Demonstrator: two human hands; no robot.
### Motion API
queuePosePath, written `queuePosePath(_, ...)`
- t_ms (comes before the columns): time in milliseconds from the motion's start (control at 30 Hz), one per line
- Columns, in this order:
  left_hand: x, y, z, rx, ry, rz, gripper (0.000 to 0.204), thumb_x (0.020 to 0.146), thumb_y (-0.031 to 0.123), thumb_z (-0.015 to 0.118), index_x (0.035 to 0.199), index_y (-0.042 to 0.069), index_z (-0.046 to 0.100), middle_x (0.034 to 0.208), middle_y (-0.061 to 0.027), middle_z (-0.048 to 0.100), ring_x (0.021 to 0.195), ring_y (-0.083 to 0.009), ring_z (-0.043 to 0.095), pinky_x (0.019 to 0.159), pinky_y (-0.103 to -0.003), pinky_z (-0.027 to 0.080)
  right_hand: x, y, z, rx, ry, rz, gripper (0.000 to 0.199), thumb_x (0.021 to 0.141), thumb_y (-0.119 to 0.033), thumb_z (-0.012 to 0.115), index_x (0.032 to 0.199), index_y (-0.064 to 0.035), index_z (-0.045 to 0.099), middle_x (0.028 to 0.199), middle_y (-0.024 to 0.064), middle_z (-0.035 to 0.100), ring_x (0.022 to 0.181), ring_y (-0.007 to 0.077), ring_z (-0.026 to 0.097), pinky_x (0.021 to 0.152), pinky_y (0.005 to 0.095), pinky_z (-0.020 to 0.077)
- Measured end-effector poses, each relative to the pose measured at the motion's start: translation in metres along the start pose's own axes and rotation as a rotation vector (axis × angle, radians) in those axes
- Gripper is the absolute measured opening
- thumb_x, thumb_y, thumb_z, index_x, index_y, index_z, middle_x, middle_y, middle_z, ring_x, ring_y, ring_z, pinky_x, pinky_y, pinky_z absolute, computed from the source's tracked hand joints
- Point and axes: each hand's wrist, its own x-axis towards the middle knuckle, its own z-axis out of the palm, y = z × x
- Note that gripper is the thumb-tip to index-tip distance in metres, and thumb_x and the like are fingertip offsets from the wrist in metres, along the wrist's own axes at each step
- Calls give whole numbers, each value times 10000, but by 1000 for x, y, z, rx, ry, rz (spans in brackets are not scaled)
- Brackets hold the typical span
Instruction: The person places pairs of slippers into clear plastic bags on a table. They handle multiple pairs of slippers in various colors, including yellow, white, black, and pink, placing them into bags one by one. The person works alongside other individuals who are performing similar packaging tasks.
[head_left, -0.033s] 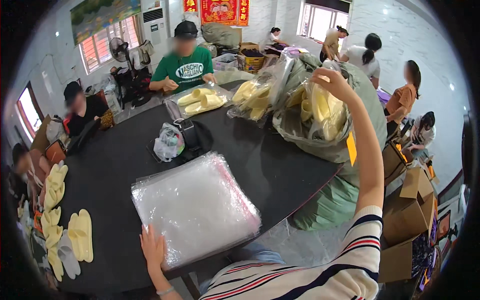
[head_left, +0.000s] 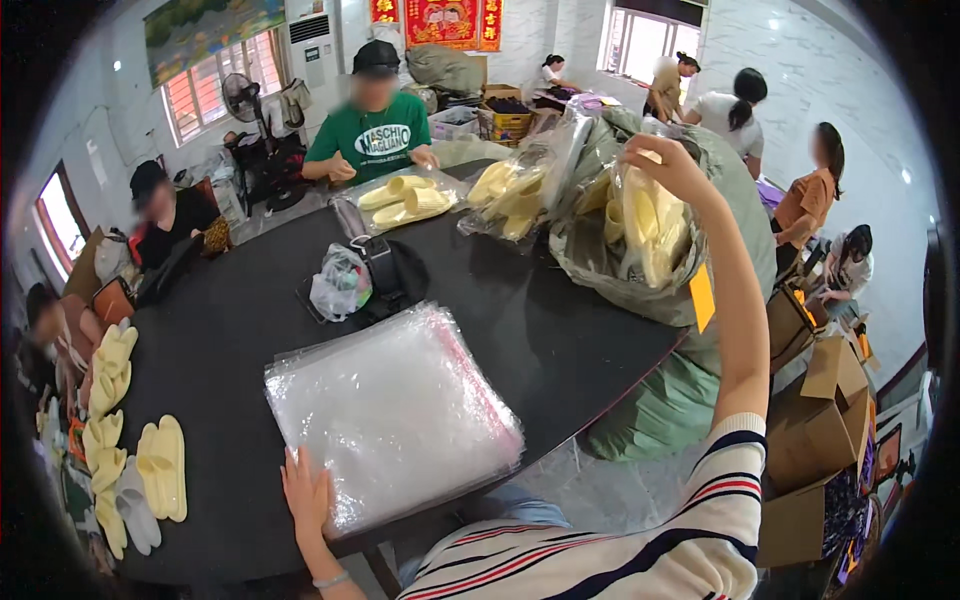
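Left hand (head_left: 306, 492): fingers spread flat, resting on the near edge of the stack of clear bags (head_left: 392, 412), which lies at 6 o'clock on the black desk (head_left: 560, 335). Right hand (head_left: 672, 168): raised at 2 o'clock, fingers closed on a clear bag of yellow slippers (head_left: 640, 225) above the grey sack (head_left: 665, 290). Loose yellow slippers (head_left: 160, 468) at 8 o'clock. Person in green shirt (head_left: 378, 125) seated at 12 o'clock.
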Motion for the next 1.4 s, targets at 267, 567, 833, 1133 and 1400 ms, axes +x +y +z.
queuePosePath(267, 0, -7, 8, -29, 45, 27, 669, 910, 336, 581, 1464, 47, 343, 1487, -274, 311, 1385, -394, 299, 1159, -500, 193, 11, -104, 46, 193, 61, -229, 159, 932, -135, 630, 959, 21, 621, 685, 50, 559, 564, 79, 498, 532, 252, 398)
queuePosePath(567, -1, -5, 10, -40, 69, 30, 642, 910, 369, 579, 1441, 64, 391, 1489, -273, 312, 1387, -389, 305, 1145, -517, 215, 66, -229, 138, 758, 98, -178, 228, 936, -292, 631, 946, -68, 674, 644, -67, 517, 539, 9, 423, 468, 200, 308)
queuePosePath(833, 5, -18, 12, -136, -3, 88, 574, 864, 274, 559, 1392, 71, 462, 1505, -223, 323, 1407, -378, 274, 1149, -509, 202, 95, -270, 349, 845, -382, -191, 617, 933, -552, 514, 1233, -15, 562, 1133, 158, 643, 1026, 270, 614, 897, 359, 473)
queuePosePath(1133, 0, -1, 0, -72, 48, -9, 622, 801, 215, 644, 1370, 38, 467, 1457, -222, 387, 1392, -356, 299, 1181, -477, 169, -35, -225, 374, 579, -563, -318, 390, 896, -230, 658, 1228, -44, 571, 1166, 157, 590, 1110, 285, 563, 957, 386, 441)
queuePosePath(1400, -1, -7, 12, -83, 65, -50, 581, 789, 229, 630, 1331, 53, 516, 1450, -238, 382, 1369, -388, 315, 1171, -482, 192, -119, -207, 308, 531, -858, -333, 262, 836, -169, 689, 1055, -37, 630, 1082, 149, 616, 1054, 322, 577, 892, 404, 477)
